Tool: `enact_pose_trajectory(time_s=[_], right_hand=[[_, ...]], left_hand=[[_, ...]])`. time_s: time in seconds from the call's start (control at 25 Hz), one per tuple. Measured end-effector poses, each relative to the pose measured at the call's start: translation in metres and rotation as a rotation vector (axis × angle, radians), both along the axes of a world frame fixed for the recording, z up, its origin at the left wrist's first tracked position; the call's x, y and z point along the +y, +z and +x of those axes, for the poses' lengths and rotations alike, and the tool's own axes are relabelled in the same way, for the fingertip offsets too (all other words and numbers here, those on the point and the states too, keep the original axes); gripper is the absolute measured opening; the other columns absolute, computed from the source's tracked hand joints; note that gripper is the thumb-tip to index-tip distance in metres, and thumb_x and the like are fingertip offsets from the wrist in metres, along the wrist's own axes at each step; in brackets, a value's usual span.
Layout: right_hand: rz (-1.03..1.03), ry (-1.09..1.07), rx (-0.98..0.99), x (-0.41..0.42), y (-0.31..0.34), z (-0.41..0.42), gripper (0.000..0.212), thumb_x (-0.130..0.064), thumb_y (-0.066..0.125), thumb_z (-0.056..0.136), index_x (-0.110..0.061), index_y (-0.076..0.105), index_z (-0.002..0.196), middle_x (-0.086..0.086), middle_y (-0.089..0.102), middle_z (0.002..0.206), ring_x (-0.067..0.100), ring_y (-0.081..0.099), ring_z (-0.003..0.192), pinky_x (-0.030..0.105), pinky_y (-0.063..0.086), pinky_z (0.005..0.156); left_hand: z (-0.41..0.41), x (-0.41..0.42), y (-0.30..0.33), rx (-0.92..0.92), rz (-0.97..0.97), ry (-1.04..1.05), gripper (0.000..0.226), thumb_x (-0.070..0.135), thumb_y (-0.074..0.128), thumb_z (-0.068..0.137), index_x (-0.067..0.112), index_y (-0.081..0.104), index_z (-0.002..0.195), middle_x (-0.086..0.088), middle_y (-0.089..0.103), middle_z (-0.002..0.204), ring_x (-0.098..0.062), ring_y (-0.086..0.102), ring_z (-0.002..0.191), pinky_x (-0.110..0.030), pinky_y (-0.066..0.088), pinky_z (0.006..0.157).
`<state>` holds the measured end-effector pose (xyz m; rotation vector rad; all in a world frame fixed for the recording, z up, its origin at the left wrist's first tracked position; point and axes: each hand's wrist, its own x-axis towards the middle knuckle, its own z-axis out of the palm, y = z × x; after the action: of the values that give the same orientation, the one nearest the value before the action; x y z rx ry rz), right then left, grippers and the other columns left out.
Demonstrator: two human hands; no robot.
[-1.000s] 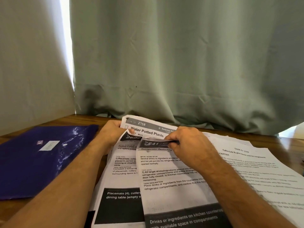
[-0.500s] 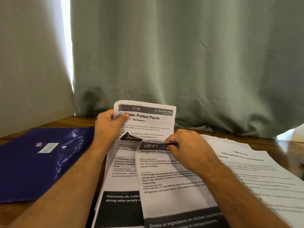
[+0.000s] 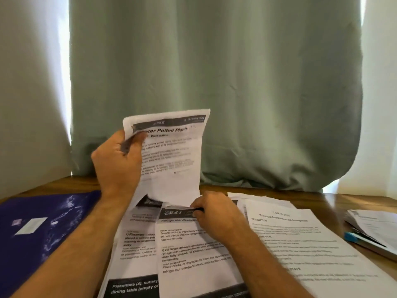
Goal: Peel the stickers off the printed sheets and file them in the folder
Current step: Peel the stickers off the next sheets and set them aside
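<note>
The left hand (image 3: 117, 162) pinched the upper left corner of the "Water Potted Plants" sheet (image 3: 171, 155) and held it upright at the centre of the frame, thumb over the front of the page, while the right hand (image 3: 214, 216) below it gripped the top edge of the "Refrigerator Restocking" sheet (image 3: 193, 250), fingers curled over its dark header. Motion blur made it hard to tell whether a sticker sat under either thumb. The other printed sheets (image 3: 300, 244) lay spread across the lower centre and right on the wooden table (image 3: 354, 203), and the purple folder (image 3: 43, 233) lay closed at lower left, just beside the stack. This looked like the separating step, one page lifted free for peeling. The next move would likely call for a fingernail under a sticker's corner, with the other hand steadying the page so the thin paper would not tear.
</note>
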<state>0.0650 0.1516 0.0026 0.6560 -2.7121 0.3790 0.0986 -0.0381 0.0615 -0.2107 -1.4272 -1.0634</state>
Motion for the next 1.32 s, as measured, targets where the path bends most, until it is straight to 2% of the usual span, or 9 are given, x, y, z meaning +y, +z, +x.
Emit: enact_pose_trajectory(time_s=[0.12, 0.28, 0.44, 0.6, 0.8, 0.96, 1.16, 1.24, 1.32], right_hand=[[-0.067, 0.0, -0.006, 0.002, -0.002, 0.001, 0.025, -0.034, 0.057, 0.098, -0.031, 0.066, 0.122, -0.005, 0.066, 0.115, 0.014, 0.062, 0.101, 0.036, 0.053, 0.096], [-0.29, 0.001, 0.032, 0.008, 0.008, 0.01, 0.041, -0.031, 0.059, 0.097, -0.037, 0.051, 0.136, -0.008, 0.062, 0.129, 0.011, 0.058, 0.116, 0.036, 0.048, 0.103], [-0.413, 0.015, 0.211, 0.025, 0.022, 0.022, 0.024, -0.026, 0.06, 0.096, -0.03, 0.067, 0.119, -0.012, 0.062, 0.106, 0.004, 0.056, 0.097, 0.024, 0.046, 0.096], [-0.554, 0.025, 0.423, 0.039, 0.023, 0.04, 0.015, -0.018, 0.066, 0.093, -0.02, 0.073, 0.105, -0.014, 0.059, 0.093, 0.0, 0.053, 0.082, 0.002, 0.038, 0.08], [-0.64, 0.067, 0.708, 0.059, 0.033, 0.069, 0.013, -0.007, 0.068, 0.09, -0.014, 0.073, 0.099, -0.008, 0.065, 0.094, -0.004, 0.053, 0.084, -0.001, 0.038, 0.083], [-0.685, 0.091, 0.823, 0.082, 0.061, 0.09, 0.017, -0.004, 0.066, 0.09, -0.015, 0.073, 0.101, -0.01, 0.062, 0.094, -0.008, 0.055, 0.087, 0.005, 0.043, 0.082], [-0.668, 0.105, 0.918, 0.101, 0.113, 0.099, 0.016, -0.009, 0.065, 0.092, -0.014, 0.071, 0.105, -0.008, 0.061, 0.097, -0.001, 0.056, 0.083, 0.011, 0.048, 0.083], [-0.639, 0.098, 0.925, 0.102, 0.129, 0.094, 0.017, -0.01, 0.063, 0.093, -0.013, 0.072, 0.107, -0.006, 0.062, 0.099, 0.002, 0.056, 0.086, 0.008, 0.044, 0.086], [-0.577, 0.067, 0.931, 0.1, 0.134, 0.082, 0.018, -0.007, 0.064, 0.091, -0.012, 0.074, 0.105, -0.001, 0.065, 0.096, 0.005, 0.055, 0.086, -0.001, 0.032, 0.087]], left_hand=[[0.019, 0.01, 0.025, 0.133, -0.023, 0.06, 0.026, 0.024, 0.064, 0.097, 0.004, 0.07, 0.112, 0.003, 0.067, 0.096, -0.004, 0.066, 0.08, -0.002, 0.05, 0.065], [0.037, 0.016, 0.053, 0.251, 0.026, -0.049, 0.031, 0.033, 0.064, 0.098, 0.01, 0.07, 0.117, 0.003, 0.071, 0.112, -0.008, 0.07, 0.104, -0.022, 0.06, 0.078], [0.058, 0.016, 0.072, 0.312, 0.06, -0.084, 0.03, 0.032, 0.064, 0.097, 0.01, 0.07, 0.116, 0.004, 0.072, 0.112, -0.006, 0.07, 0.104, -0.027, 0.062, 0.078], [0.08, 0.019, 0.086, 0.29, 0.02, -0.147, 0.028, 0.027, 0.064, 0.097, 0.005, 0.07, 0.114, 0.004, 0.072, 0.109, -0.004, 0.07, 0.102, -0.025, 0.061, 0.077], [0.09, 0.035, 0.083, 0.171, -0.017, -0.194, 0.02, 0.026, 0.063, 0.098, 0.014, 0.069, 0.113, 0.012, 0.07, 0.107, 0.003, 0.07, 0.094, -0.017, 0.059, 0.074], [0.088, 0.041, 0.082, 0.063, 0.067, -0.326, 0.008, 0.022, 0.062, 0.098, 0.021, 0.068, 0.104, 0.009, 0.073, 0.098, -0.007, 0.073, 0.086, -0.022, 0.06, 0.067], [0.06, 0.051, 0.067, -0.273, 0.252, -0.576, 0.011, 0.017, 0.061, 0.098, 0.019, 0.068, 0.09, -0.002, 0.077, 0.086, -0.02, 0.076, 0.081, -0.038, 0.062, 0.069], [0.039, 0.06, 0.055, -0.391, 0.354, -0.716, 0.011, 0.009, 0.059, 0.099, 0.014, 0.067, 0.092, -0.007, 0.078, 0.087, -0.024, 0.076, 0.08, -0.042, 0.062, 0.069], [0.016, 0.069, 0.036, -0.52, 0.379, -0.784, 0.011, 0.002, 0.057, 0.097, 0.01, 0.065, 0.097, -0.012, 0.078, 0.09, -0.027, 0.076, 0.078, -0.043, 0.062, 0.068]])
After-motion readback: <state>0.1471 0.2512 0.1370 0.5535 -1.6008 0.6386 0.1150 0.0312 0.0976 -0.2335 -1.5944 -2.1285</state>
